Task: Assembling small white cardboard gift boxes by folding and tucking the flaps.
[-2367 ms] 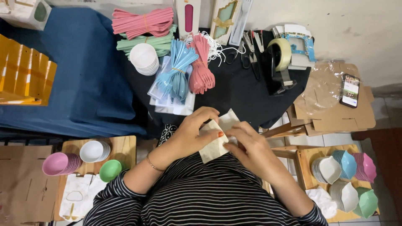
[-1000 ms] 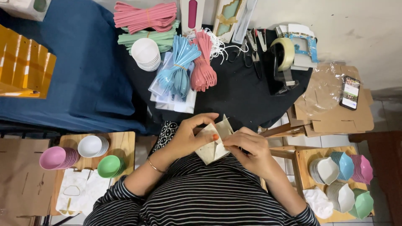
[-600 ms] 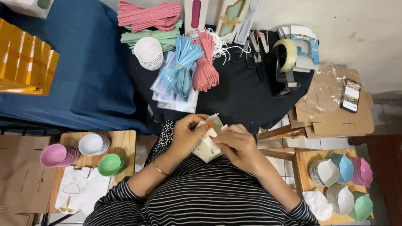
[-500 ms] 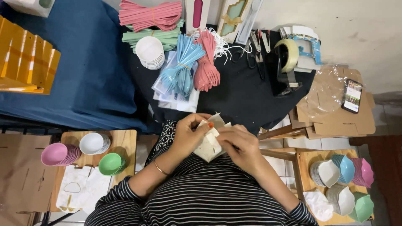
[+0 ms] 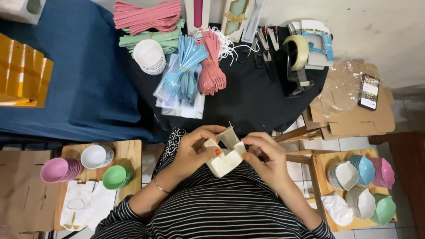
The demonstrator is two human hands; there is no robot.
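The cream cardboard box (image 5: 225,156), small and half folded with its flaps standing up, sits between our two hands above our striped lap, just off the near edge of the tabletop (image 5: 261,102). Our left hand (image 5: 194,149) has its fingers (image 5: 211,151) clamped on the box's left side, thumb with an orange nail pressed on the matte card. Our right hand (image 5: 265,158) pinches the right flap, fingers together on its edge. The card looks stiff, plain and smooth, with sharp creases. Beyond, on the tabletop's black cloth, lie bundled plastic spoons, blue (image 5: 186,71) and pink (image 5: 211,66), beside a stack of round white lids (image 5: 149,56). Toward the far right corner stands a tape dispenser (image 5: 297,59).
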